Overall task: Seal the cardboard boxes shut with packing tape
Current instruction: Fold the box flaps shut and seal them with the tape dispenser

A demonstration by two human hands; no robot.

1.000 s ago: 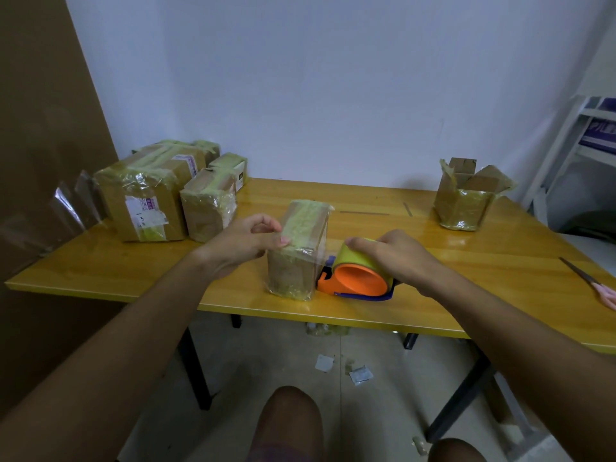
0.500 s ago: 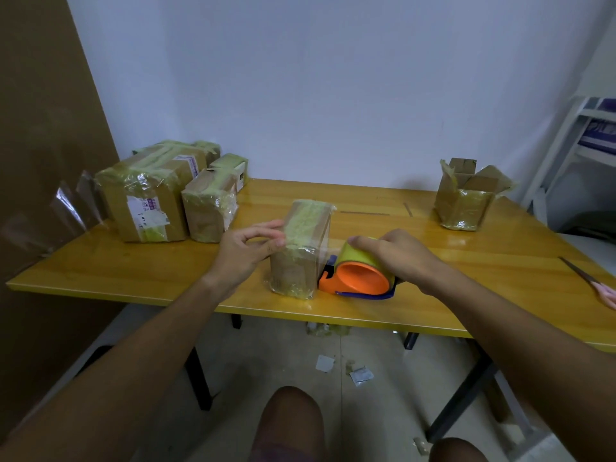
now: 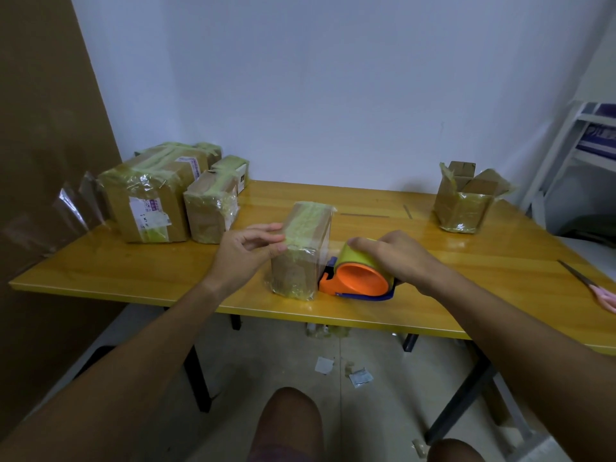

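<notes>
Standing light and tape-slick, the box (image 3: 301,251) wants pinching at its corner — left hand (image 3: 245,250) does, right hand (image 3: 396,258) clasps the dispenser (image 3: 358,276).

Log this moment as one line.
step: taping small box | left hand: pinches box's top edge | right hand: grips tape dispenser beside box

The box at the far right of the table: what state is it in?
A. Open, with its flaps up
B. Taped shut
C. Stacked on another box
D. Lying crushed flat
A: the far-right box stands alone on the table with its top flaps sticking up and apart, not taped down.
</notes>
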